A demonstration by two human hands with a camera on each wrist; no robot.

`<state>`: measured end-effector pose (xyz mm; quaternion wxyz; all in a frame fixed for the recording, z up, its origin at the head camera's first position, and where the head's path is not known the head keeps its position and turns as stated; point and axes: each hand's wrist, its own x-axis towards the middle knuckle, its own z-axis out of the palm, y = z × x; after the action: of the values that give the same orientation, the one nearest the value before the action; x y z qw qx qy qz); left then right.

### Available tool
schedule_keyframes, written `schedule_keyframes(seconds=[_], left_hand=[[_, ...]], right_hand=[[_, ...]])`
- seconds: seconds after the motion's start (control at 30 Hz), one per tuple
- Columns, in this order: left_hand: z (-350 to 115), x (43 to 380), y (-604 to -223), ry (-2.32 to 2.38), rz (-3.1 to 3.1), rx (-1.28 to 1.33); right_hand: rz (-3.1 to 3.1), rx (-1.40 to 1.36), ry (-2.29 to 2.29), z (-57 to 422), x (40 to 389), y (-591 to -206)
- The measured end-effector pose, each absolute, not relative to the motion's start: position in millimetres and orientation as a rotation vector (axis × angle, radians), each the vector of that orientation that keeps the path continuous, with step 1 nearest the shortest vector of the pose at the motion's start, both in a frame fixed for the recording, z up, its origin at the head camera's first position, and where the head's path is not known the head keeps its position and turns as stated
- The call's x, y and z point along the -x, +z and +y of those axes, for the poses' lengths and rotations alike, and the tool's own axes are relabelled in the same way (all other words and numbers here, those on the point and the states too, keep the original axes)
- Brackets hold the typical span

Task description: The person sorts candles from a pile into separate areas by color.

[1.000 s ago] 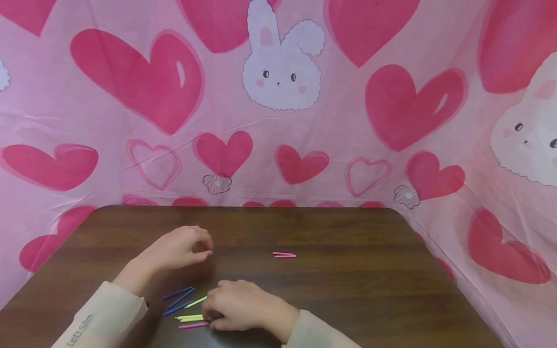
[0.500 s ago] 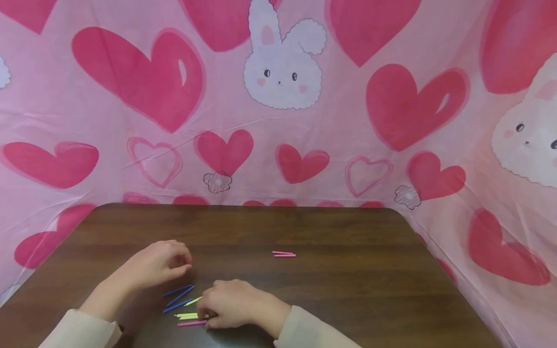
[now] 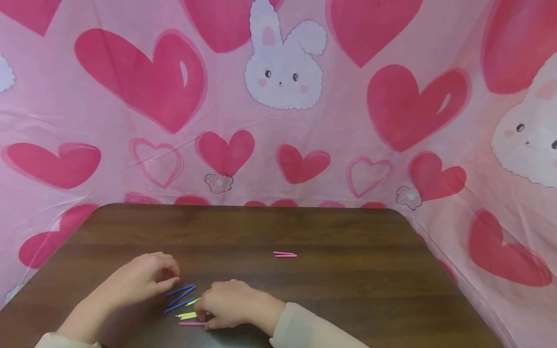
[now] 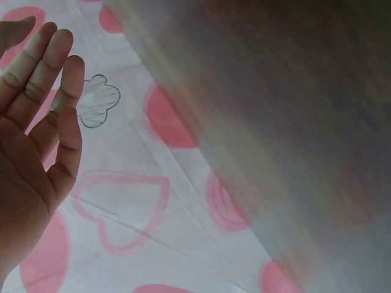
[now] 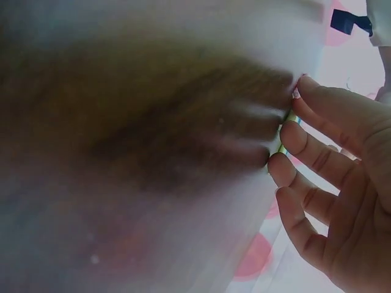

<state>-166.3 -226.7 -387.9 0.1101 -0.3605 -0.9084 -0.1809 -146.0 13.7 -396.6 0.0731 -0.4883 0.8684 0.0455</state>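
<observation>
My right hand (image 3: 230,303) rests low over the table, fingertips at the right ends of thin yellow-green sticks (image 3: 188,316) and a pink stick (image 3: 191,324). In the right wrist view its bent fingers (image 5: 293,137) meet the tabletop, with slivers of the sticks showing behind them. Another yellow-green stick (image 3: 192,302) runs partly under the knuckles. Blue sticks (image 3: 179,298) lie loosely between the two hands. Just left of these, my left hand (image 3: 150,276) hovers with loosely bent fingers, holding nothing; the left wrist view shows its bare palm (image 4: 24,165).
Farther back, right of centre, a few pink sticks (image 3: 285,254) lie together on the dark wooden table (image 3: 357,285). A pink cloth (image 3: 270,159) with hearts and rabbits hangs behind and beside the table edges.
My left hand has drawn back toward me and left, closer to the blue sticks. The right hand has shifted slightly left over the yellow-green and pink sticks, which lie almost unmoved.
</observation>
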Motion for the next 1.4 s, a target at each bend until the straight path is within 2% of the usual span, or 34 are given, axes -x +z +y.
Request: schedule_keyframes(seconds=[0.9, 1.4], left_hand=[[-245.3, 120.2, -399.6, -0.511, -2.574, 1.057], [-231.0, 118.7, -403.7, -0.507, -2.556, 1.072]], right_hand=[[2.612, 1.379, 0.069, 13.0, 145.0, -392.0], [2.586, 1.373, -0.11, 30.3, 156.3, -387.0]])
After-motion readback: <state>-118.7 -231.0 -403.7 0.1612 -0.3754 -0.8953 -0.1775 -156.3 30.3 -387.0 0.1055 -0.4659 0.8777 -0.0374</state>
